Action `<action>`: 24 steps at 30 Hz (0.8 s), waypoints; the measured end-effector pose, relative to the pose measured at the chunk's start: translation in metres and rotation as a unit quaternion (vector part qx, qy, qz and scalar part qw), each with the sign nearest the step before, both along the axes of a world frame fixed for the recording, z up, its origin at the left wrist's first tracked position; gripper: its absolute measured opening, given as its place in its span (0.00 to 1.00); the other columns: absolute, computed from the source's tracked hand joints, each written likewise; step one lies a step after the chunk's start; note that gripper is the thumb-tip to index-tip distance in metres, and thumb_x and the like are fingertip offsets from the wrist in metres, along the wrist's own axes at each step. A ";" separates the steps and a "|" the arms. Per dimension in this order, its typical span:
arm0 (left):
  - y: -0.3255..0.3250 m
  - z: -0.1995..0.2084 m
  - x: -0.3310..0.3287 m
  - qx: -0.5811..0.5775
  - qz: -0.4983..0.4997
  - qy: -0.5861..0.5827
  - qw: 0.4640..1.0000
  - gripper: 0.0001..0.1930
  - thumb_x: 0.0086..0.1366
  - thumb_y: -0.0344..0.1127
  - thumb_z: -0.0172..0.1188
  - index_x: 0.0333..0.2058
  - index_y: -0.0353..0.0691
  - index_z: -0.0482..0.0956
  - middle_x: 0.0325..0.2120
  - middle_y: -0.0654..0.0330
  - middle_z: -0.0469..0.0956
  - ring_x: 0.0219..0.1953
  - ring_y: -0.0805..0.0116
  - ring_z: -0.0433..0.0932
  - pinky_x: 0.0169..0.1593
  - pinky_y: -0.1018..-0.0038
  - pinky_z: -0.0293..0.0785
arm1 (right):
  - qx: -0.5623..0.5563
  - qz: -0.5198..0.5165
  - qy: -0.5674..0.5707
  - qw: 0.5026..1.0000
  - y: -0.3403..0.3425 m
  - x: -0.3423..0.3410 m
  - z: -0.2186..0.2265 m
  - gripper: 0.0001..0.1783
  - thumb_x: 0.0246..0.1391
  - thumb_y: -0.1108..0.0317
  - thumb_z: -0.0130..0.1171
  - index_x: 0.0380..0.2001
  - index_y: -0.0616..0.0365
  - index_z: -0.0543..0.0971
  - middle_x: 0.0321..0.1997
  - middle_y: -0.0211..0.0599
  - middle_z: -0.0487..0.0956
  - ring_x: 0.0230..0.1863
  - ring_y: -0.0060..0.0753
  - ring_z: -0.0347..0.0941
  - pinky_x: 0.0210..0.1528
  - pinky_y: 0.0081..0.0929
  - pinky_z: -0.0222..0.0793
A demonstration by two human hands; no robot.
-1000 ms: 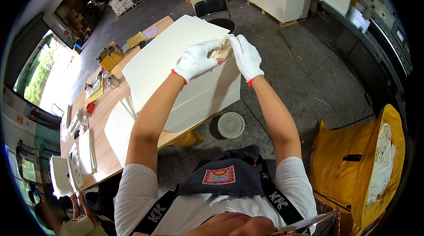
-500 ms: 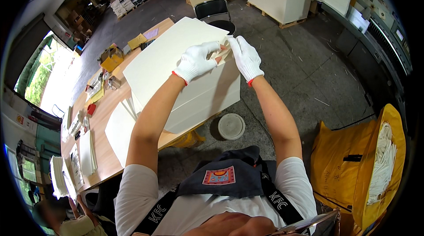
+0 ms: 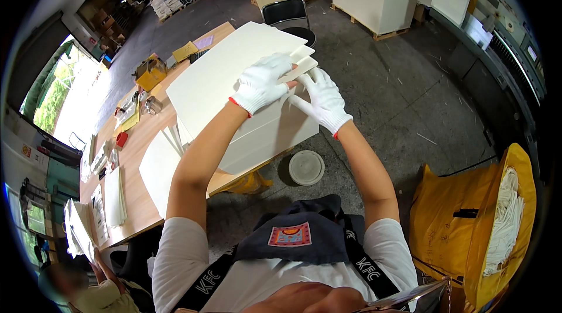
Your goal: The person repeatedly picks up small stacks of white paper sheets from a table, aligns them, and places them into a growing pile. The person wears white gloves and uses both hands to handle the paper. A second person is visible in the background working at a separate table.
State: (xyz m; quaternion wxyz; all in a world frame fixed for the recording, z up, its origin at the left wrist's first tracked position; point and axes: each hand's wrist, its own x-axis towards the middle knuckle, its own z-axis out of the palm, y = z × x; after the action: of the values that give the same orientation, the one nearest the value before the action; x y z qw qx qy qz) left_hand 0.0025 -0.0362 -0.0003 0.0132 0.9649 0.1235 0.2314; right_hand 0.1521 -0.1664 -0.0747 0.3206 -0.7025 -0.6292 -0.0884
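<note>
Large white paper sheets (image 3: 216, 81) lie stacked on the wooden table in front of me, with several layers fanned apart at the right corner. My left hand (image 3: 261, 83), in a white knitted glove with bare fingertips showing, is closed on the corner of the upper sheets. Just right of it, my right hand (image 3: 323, 97), gloved too, rests against the sheets' right edge. Its fingers are spread and its thumb stretches left along the layers. Part of its fingertips is hidden at the paper's edge.
On the wooden table (image 3: 140, 196) are smaller paper piles, a yellow box (image 3: 150, 73) and tape. A person (image 3: 105, 289) handles papers at lower left. A lidded bucket (image 3: 307, 168) stands on the floor, a yellow sack (image 3: 451, 219) of paper strips at right, a black chair (image 3: 285, 13) beyond.
My right hand has moved down from the sheets' top corner and its fingers have spread. The corner layers now show fanned apart. My left hand stays at nearly the same place.
</note>
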 end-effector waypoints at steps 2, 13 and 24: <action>-0.001 -0.001 -0.005 0.009 0.000 0.004 1.000 0.20 0.62 0.41 0.65 0.53 0.48 0.81 0.51 0.54 0.80 0.51 0.49 0.79 0.56 0.63 0.76 | 0.001 0.004 0.003 1.000 -0.001 0.000 0.002 0.33 0.54 0.46 0.64 0.60 0.47 0.72 0.66 0.47 0.66 0.66 0.54 0.64 0.65 0.49 0.66; 0.028 -0.013 0.020 0.014 0.016 -0.022 1.000 0.15 0.63 0.42 0.61 0.47 0.48 0.82 0.43 0.55 0.80 0.46 0.49 0.79 0.48 0.59 0.76 | 0.117 0.080 0.333 0.932 -0.001 0.014 -0.006 0.36 0.57 0.43 0.63 0.62 0.51 0.71 0.61 0.51 0.74 0.62 0.49 0.72 0.66 0.40 0.66; 0.028 -0.016 0.022 0.009 0.026 -0.035 0.999 0.15 0.62 0.42 0.62 0.46 0.49 0.83 0.43 0.56 0.80 0.45 0.49 0.79 0.48 0.60 0.76 | 0.040 -0.037 -0.125 0.991 0.019 0.057 0.034 0.26 0.62 0.37 0.53 0.35 0.51 0.79 0.32 0.43 0.81 0.31 0.49 0.79 0.33 0.46 0.74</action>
State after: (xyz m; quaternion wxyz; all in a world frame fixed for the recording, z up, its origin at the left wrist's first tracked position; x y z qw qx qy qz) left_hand 0.0240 -0.0087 -0.0160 0.0025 0.9529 0.1459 0.2660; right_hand 0.2090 -0.1470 -0.0408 0.2641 -0.6956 -0.6335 -0.2123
